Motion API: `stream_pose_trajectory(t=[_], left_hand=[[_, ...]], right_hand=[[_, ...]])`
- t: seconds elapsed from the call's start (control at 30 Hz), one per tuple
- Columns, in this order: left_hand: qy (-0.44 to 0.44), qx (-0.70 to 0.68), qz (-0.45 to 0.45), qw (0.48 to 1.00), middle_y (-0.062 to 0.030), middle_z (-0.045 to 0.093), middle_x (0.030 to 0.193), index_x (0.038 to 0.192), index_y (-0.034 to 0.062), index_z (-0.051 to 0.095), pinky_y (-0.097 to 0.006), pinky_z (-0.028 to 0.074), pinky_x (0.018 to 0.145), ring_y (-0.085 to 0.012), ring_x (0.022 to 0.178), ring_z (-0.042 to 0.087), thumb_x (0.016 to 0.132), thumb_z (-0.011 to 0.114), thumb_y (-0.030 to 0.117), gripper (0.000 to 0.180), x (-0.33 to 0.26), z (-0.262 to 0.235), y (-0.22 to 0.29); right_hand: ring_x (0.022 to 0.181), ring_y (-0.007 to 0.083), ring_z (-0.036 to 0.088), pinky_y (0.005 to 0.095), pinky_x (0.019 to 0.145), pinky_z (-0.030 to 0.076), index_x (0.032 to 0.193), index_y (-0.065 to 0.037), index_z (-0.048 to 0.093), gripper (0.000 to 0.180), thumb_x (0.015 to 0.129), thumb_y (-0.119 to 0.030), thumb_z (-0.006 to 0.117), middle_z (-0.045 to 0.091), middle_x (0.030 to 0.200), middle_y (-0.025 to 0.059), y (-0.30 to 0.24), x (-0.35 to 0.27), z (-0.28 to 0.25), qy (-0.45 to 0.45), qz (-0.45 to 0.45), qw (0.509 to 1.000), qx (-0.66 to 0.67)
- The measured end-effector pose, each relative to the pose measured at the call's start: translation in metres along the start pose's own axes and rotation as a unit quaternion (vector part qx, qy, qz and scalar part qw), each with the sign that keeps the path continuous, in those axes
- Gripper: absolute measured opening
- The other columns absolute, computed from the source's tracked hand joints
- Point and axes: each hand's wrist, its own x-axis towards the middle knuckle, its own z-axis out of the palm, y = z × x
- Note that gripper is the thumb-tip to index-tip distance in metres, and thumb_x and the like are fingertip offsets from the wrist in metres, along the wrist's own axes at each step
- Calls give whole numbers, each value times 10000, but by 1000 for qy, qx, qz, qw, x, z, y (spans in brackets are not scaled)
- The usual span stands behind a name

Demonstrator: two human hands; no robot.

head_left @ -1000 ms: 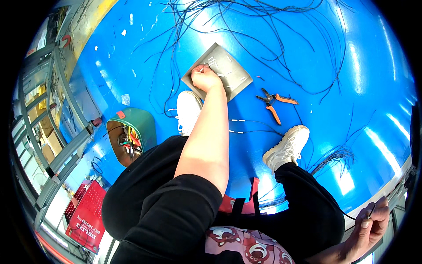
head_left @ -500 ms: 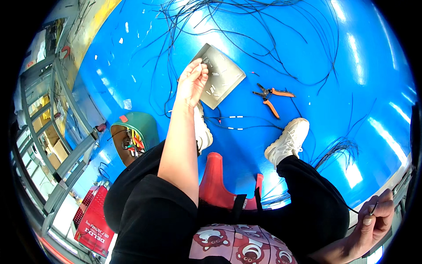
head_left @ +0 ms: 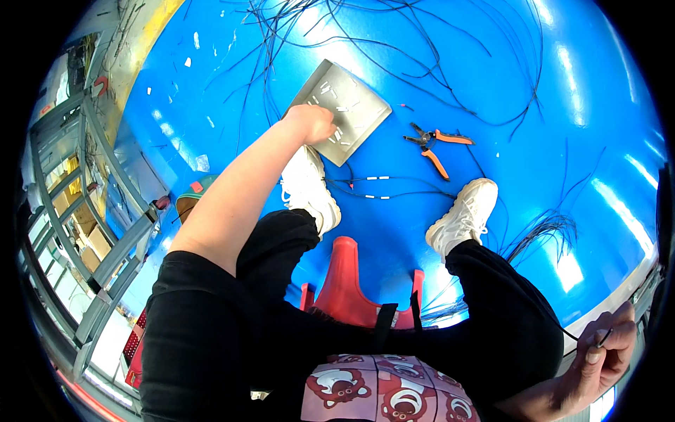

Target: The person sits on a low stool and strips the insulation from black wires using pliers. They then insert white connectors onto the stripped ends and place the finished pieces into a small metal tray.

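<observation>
Blue floor (head_left: 534,119) — tray (head_left: 351,105), pliers (head_left: 436,144), seemingly wires (head_left: 394,42).

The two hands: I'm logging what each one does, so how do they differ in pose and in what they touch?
The left hand stretches far forward and down, curled at the near edge of the grey metal tray on the blue floor; the right hand sits close by the hip. The left hand touches the tray; the right hand pinches a thin black wire. Both are bare.

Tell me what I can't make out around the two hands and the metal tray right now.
- Head view: left hand is a closed fist over the grey tray; any content hidden.
- Small white pieces too small to identify.
- Right hand at the rim pinches a thin black wire; its far end is lost.
</observation>
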Motion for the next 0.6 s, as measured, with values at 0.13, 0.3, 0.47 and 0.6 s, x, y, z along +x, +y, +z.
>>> stream_pose_trajectory(t=[0.13,0.3,0.47,0.6], left_hand=[[52,12,0,999,-133,689,1020,988,94,700,-396,524,816,-297,980,656,800,652,212,226,10,28,-2],[77,7,-20,997,-116,701,965,932,98,712,-404,536,779,-286,949,667,705,781,284,301,17,22,8],[76,12,-7,997,-100,699,978,938,113,713,-404,534,779,-284,954,665,722,768,287,283,27,22,4],[82,-2,-3,997,-92,696,979,939,118,712,-402,525,803,-286,970,656,752,738,312,271,26,21,3]], right_hand=[[580,37,330,160,491,240,850,-60,504,251,898,-253,659,350,816,6,1,2,1,-8,3,1000,-4],[583,42,321,163,502,235,843,-64,479,276,904,-269,652,337,810,9,1,1,5,-5,8,1000,-11],[585,42,310,176,508,226,824,-63,458,303,908,-283,648,330,812,10,-4,7,8,-33,-2,999,-41],[585,41,299,176,509,219,817,-64,449,314,906,-287,651,323,812,7,-3,7,14,1,5,1000,-15]])
